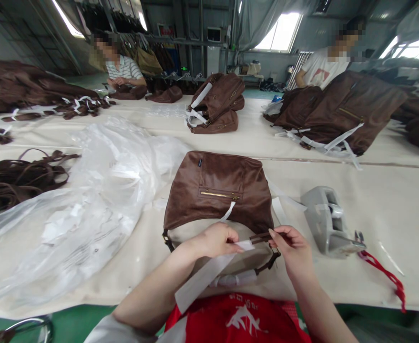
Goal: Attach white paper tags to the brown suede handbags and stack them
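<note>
A brown leather bag with a brass zip lies flat on the table in front of me. Between thumb and fingers, my left hand pinches a white wrapping strip whose long end hangs toward my red apron. My right hand is closed on a thin brown strap, and the strip meets the strap between my hands. Below them runs another part of the bag's strap, covered in white wrapping. A short white tie hangs from the zip pull.
A grey tape dispenser with a red cord stands to the right. Clear plastic sheeting and a heap of brown straps lie left. More brown bags sit across the table, where two people work.
</note>
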Available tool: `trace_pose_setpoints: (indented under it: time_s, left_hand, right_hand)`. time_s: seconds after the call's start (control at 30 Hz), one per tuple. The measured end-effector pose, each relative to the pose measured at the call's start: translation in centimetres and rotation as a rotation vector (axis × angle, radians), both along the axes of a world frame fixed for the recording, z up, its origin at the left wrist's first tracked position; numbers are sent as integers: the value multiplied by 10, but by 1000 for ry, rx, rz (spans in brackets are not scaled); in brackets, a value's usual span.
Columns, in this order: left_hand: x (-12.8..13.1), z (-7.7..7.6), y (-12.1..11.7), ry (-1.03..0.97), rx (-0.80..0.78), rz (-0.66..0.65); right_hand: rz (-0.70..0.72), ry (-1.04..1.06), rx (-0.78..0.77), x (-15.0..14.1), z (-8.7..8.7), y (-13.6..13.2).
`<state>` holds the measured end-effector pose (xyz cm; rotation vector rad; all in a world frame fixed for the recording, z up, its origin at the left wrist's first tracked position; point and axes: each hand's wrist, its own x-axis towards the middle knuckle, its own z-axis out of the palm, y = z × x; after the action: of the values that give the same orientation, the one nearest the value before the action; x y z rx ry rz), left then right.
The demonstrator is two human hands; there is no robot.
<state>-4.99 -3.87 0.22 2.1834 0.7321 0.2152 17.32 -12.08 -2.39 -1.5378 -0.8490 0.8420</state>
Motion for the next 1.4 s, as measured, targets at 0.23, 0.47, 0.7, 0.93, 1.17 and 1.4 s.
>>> trace_pose_setpoints:
  time_s: [0.23, 0.47, 0.7, 0.93, 1.17, 1.4]
  left_hand:
    - [-2, 6, -1, -69, -16, -14]
    - [-6, 8, 0, -34, -40, 32]
    - [3, -3, -2, -5, -59, 29]
    - [3, -8, 2, -50, -83, 70]
    - [-4, -2, 3, -74, -115, 83]
    - [-6, -7, 4, -3, -143, 154]
  right_hand:
    - [-12, -17, 21, -1, 2, 0]
    - [47, -24, 3, 0, -2, 0]
    - [206, -121, 1, -10, -7, 0]
    - [336, -142, -5, -23, -7, 0]
    - [150, -19, 106, -6, -2, -4]
    - [107, 51, 150, -5, -1, -11]
